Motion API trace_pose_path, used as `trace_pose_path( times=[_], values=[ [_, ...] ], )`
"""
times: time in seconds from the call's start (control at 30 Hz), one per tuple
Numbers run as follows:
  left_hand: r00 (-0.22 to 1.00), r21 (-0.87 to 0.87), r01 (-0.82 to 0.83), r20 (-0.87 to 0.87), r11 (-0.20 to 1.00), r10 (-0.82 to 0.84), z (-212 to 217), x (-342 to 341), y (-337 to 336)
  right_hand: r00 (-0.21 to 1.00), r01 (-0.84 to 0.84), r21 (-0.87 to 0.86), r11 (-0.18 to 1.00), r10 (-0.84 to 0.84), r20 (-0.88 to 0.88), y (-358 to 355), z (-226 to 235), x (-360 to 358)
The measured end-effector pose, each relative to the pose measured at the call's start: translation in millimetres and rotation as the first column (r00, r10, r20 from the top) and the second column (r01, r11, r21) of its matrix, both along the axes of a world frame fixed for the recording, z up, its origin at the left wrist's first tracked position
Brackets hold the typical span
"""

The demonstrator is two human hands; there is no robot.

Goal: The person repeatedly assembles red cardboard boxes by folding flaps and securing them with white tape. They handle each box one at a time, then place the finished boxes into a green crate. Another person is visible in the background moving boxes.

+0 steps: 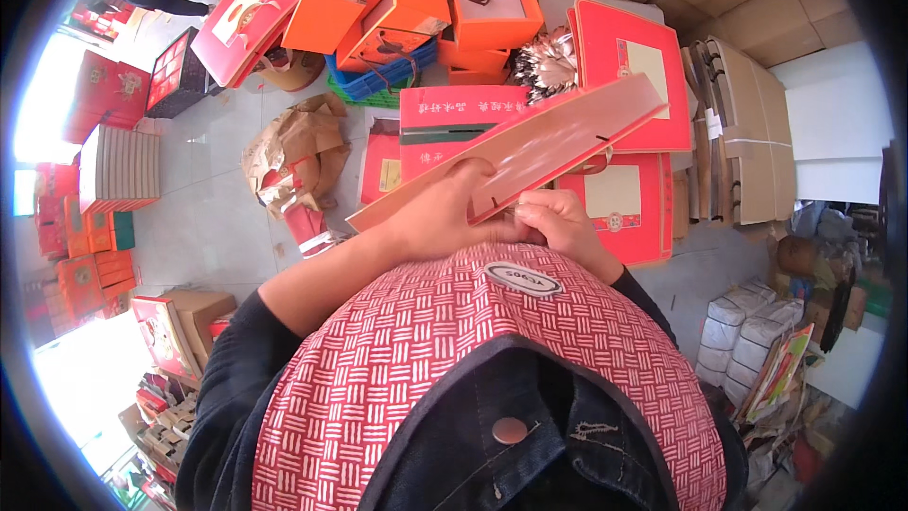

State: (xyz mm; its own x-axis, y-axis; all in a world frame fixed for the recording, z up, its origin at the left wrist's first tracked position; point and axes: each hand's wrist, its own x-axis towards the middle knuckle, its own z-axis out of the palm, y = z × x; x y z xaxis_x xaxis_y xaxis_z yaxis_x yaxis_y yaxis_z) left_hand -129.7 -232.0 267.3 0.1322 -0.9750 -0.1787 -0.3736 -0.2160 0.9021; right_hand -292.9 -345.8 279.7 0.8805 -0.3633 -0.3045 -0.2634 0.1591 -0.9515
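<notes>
A red paper gift bag (577,137) is held tilted in front of my apron, its long mouth facing up and its pale glossy inside showing. My left hand (440,206) grips the bag's near left part, with the thumb over the edge into the mouth. Beside it, my right hand (560,223) is closed in a pinch at the bag's near edge; what its fingertips hold is too small to make out. Two short dark cord ends stick out on the inside of the near panel. Part of a cord handle hangs outside that panel.
Flat red gift bags (619,33) lie beyond and under the held bag, beside a red box (445,104). Orange boxes (487,0) stand at the back. Crumpled brown paper (301,151) lies on the floor at left; tied cardboard (752,132) leans at right.
</notes>
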Motion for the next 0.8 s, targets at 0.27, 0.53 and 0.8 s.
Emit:
trace_pose_path(
  times=[0.27, 0.53, 0.8],
  values=[
    [0.899, -0.007, 0.015, 0.438, 1.000, -0.011, -11, -10, 3, 0.975, -0.217, -0.431, 0.876, 0.218, -0.050, 1, -2, -13],
    [0.781, 0.145, 0.016, 0.616, 0.989, -0.103, -15, 11, 8, 0.951, -0.296, -0.783, 0.547, 0.247, -0.187, -76, 131, -65],
    [0.629, 0.248, 0.075, 0.740, 0.966, -0.239, 17, 65, 6, 0.915, -0.395, -0.703, 0.592, 0.188, -0.356, -106, 136, -78]
  ],
)
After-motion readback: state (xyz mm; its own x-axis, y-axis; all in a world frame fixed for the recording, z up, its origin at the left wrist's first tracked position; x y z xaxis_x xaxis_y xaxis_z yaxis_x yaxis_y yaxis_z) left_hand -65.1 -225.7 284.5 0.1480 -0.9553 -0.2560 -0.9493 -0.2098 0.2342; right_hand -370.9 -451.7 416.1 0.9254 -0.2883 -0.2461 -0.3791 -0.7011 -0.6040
